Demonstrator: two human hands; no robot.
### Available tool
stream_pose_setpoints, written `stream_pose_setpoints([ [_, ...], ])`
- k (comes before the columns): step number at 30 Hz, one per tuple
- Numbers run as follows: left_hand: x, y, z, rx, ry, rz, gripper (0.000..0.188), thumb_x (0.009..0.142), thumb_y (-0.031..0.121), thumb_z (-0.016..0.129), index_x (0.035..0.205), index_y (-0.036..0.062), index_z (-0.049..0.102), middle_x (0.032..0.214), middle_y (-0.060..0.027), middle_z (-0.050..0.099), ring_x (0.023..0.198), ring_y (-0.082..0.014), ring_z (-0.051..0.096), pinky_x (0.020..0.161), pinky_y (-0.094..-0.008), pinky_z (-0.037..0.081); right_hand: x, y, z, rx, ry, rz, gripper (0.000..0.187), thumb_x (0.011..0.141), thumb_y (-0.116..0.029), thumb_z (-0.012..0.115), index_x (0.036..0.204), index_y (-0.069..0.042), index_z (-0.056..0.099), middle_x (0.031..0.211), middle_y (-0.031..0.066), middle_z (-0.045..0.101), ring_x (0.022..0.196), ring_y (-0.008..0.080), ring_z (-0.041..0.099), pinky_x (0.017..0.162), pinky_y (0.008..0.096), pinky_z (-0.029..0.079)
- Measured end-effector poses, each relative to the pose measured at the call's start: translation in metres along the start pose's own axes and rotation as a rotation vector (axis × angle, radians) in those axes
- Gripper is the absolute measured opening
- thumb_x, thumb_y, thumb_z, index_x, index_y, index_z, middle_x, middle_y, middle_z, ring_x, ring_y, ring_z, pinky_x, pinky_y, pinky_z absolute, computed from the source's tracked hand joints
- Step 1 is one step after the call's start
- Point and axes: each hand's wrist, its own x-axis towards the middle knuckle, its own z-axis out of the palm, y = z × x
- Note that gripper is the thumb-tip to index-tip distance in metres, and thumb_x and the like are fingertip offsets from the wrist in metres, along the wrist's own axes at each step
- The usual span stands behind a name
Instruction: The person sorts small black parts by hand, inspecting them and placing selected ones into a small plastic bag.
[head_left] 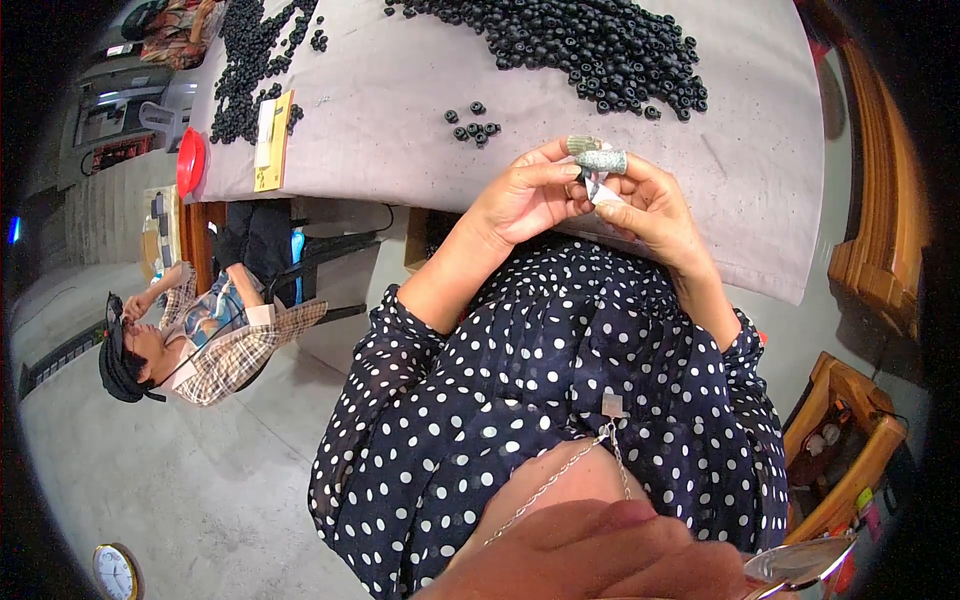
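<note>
The two hands meet above the near edge of a cloth-covered counter. The left hand is closed in a pinch, its thumb and forefinger at a small dark piece; the right hand grips a white piece between thumb and fingers. Wraps cover fingertips of both hands.

Principal relation: the dark piece lies just beside the white piece, on its far left side, between the two hands and nearer the left fingertips. The white piece slants from far left to near right, its near end by the right thumb. The long axis of the dark piece cannot be told, since fingers partly cover it.

Surroundings: a loose cluster of black beads lies to the far left of the joined fingertips, the left hand being the nearer. Beyond it spreads a large bead heap; at left are a second heap, a yellow strip and a red dish.
</note>
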Motion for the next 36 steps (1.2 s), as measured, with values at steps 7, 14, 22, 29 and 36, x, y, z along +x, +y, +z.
stream_pose_setpoints([
  [7,0.001,-0.002,0.0,0.063,0.006,0.024,0.042,0.081,0.009,0.058,0.121,0.003,0.045,0.102,-0.0084,0.058,0.09,-0.0178,0.058,0.079,-0.0317,0.049,0.0,0.0,-0.002,-0.006,-0.023,0.049,0.038,0.082,-0.009,0.062,0.117,0.0,0.049,0.095,0.0052,0.063,0.079,0.0067,0.058,0.066,0.0171,0.045],
  [14,0.001,-0.003,-0.002,0.096,-0.053,0.034,0.043,0.08,0.008,0.059,0.12,0.0028,0.045,0.102,-0.0097,0.058,0.087,-0.0163,0.059,0.076,-0.0297,0.05,0.001,0.009,-0.005,0.011,-0.017,0.016,0.04,0.08,-0.013,0.065,0.115,0.0,0.051,0.081,0.001,0.062,0.054,0.0008,0.047,0.042,0.0131,0.033],
  [22,0.001,-0.004,0.0,0.131,-0.081,0.023,0.041,0.078,0.006,0.061,0.117,0.0018,0.048,0.1,-0.0105,0.059,0.082,-0.0158,0.059,0.073,-0.0295,0.052,0.003,0.014,-0.011,0.121,0.012,0.1,0.038,0.079,-0.011,0.065,0.113,0.0,0.053,0.07,-0.0018,0.058,0.046,0.0007,0.042,0.039,0.0138,0.03],
  [29,0.003,-0.002,0.002,0.043,-0.062,0.032,0.041,0.079,0.005,0.06,0.117,-0.0001,0.048,0.099,-0.012,0.058,0.084,-0.0174,0.059,0.074,-0.0293,0.051,0.002,0.009,-0.009,0.135,-0.075,0.043,0.037,0.079,-0.011,0.066,0.112,0.0,0.051,0.065,-0.0048,0.05,0.048,0.0012,0.041,0.041,0.0143,0.03],
  [36,-0.001,0.0,0.002,0.072,-0.035,0.016,0.045,0.078,0.007,0.061,0.12,0.0012,0.046,0.093,-0.0075,0.056,0.078,-0.0119,0.054,0.069,-0.0228,0.047,0.001,0.002,-0.002,0.058,-0.078,0.054,0.033,0.078,-0.012,0.067,0.105,-0.002,0.052,0.064,-0.0058,0.049,0.05,0.0013,0.041,0.041,0.0145,0.029],
])
